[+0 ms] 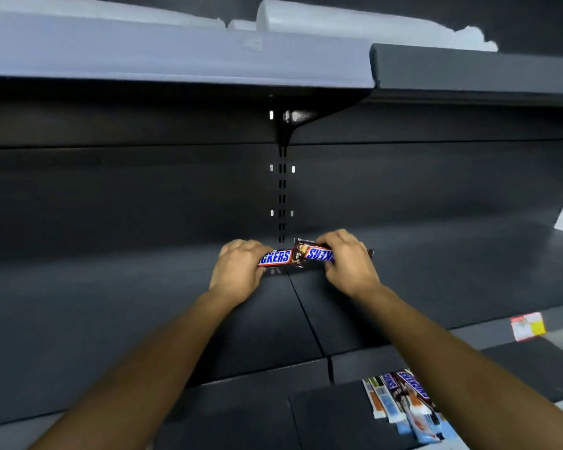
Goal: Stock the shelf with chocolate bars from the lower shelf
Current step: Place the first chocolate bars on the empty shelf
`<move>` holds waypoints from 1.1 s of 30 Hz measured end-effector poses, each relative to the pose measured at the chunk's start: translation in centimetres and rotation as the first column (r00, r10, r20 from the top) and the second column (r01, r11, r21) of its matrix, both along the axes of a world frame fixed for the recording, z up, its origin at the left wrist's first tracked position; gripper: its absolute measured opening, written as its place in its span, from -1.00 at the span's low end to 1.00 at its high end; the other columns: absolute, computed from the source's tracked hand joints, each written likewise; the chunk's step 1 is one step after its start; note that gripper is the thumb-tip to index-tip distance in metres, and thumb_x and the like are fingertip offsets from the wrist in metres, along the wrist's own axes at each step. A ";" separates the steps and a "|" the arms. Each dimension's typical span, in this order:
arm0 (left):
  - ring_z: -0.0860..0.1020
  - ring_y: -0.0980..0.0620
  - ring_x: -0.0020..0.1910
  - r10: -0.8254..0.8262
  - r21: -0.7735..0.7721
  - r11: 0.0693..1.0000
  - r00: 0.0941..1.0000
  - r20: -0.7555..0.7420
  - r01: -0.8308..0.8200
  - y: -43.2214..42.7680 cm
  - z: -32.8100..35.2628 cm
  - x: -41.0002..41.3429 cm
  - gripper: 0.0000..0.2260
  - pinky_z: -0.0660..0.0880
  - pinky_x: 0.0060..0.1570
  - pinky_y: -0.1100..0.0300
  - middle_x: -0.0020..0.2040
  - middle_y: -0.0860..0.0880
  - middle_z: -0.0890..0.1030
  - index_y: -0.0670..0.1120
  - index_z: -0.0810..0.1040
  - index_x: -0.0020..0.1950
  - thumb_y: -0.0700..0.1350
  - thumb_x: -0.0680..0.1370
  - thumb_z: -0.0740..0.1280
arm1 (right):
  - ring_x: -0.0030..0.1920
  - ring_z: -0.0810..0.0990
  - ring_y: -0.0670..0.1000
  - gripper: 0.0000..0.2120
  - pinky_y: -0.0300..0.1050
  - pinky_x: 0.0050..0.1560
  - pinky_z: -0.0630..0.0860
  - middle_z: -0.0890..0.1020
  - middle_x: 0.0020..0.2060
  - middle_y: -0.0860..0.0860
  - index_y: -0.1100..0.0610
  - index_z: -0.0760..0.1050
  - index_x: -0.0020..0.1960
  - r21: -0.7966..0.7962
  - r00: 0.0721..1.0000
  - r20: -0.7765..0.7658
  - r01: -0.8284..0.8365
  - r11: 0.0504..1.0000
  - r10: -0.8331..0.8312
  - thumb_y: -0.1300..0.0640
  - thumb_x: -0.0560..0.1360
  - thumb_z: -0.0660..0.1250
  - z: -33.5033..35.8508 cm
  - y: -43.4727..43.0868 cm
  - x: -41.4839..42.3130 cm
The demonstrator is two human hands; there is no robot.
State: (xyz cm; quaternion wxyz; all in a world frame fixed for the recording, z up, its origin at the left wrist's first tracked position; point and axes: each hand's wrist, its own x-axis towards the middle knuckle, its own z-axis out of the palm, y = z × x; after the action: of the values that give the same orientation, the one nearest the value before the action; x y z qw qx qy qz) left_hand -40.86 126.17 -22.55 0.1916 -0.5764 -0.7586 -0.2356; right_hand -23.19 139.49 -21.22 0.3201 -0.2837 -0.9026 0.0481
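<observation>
Placing is under way at the centre of the frame. A person's left hand has fingers and thumb curled round one Snickers bar, and the right hand is clamped on a second bar whose label reads upside down. The two bars meet end to end at the back of the dark shelf, just below the slotted upright. Whether they already rest on the deck cannot be told. The next move likely calls for setting both down square against the back panel and letting go without knocking them askew, then reaching down for more. At the lower right, the lower shelf holds a loose heap of bars, with Snickers on top of orange and blue wrappers and the right forearm partly hiding it. Across the top of the frame, an upper shelf carries blurred white packages.
</observation>
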 end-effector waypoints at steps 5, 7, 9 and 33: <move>0.48 -0.01 0.09 0.112 -0.013 0.994 0.992 0.064 -0.112 0.8 -1.4 -1.7 -0.70 0.31 0.17 0.16 0.09 0.04 0.58 0.02 0.55 0.18 -0.15 0.46 0.39 | 0.12 0.45 0.02 -0.61 -0.12 0.19 0.31 0.51 0.09 0.00 0.05 0.48 0.18 -0.023 0.996 0.016 -0.088 0.996 0.088 0.33 0.40 0.30 -1.0 2.3 -3.1; 0.49 -0.02 0.07 0.151 -0.016 0.989 0.984 0.097 -0.150 1.2 -1.9 -2.1 -0.71 0.36 0.13 0.14 0.08 0.02 0.59 0.01 0.56 0.17 -0.14 0.45 0.40 | 0.11 0.46 0.03 -0.61 -0.11 0.20 0.34 0.51 0.08 0.00 0.04 0.49 0.18 -0.037 0.994 0.000 -0.111 0.993 0.111 0.33 0.40 0.31 -1.3 3.1 -4.2; 0.49 -0.02 0.07 0.183 -0.018 0.983 0.978 0.103 -0.183 1.6 -2.3 -2.4 -0.72 0.36 0.12 0.15 0.08 0.02 0.59 0.01 0.56 0.16 -0.15 0.46 0.38 | 0.11 0.46 0.04 -0.60 -0.10 0.19 0.34 0.51 0.08 0.01 0.04 0.49 0.18 -0.044 0.990 -0.015 -0.140 0.989 0.140 0.33 0.39 0.30 -1.8 3.7 -5.2; 0.46 -0.09 0.07 0.252 -0.022 0.968 0.964 0.082 -0.251 4.0 -3.9 -6.4 -0.75 0.30 0.10 0.16 0.03 -0.03 0.59 -0.05 0.60 0.08 -0.25 0.44 0.32 | 0.07 0.46 0.11 -0.59 -0.04 0.08 0.33 0.53 0.03 0.05 0.11 0.51 0.14 -0.031 0.994 -0.052 -0.103 0.994 0.101 0.39 0.34 0.27 -5.1 4.5 -9.2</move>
State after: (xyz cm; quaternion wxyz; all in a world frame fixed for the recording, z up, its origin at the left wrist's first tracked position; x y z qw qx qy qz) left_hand -47.28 130.22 -26.48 0.1845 -0.4662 -0.8344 -0.2289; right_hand -32.40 143.96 -26.32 0.3351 -0.2414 -0.9066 0.0866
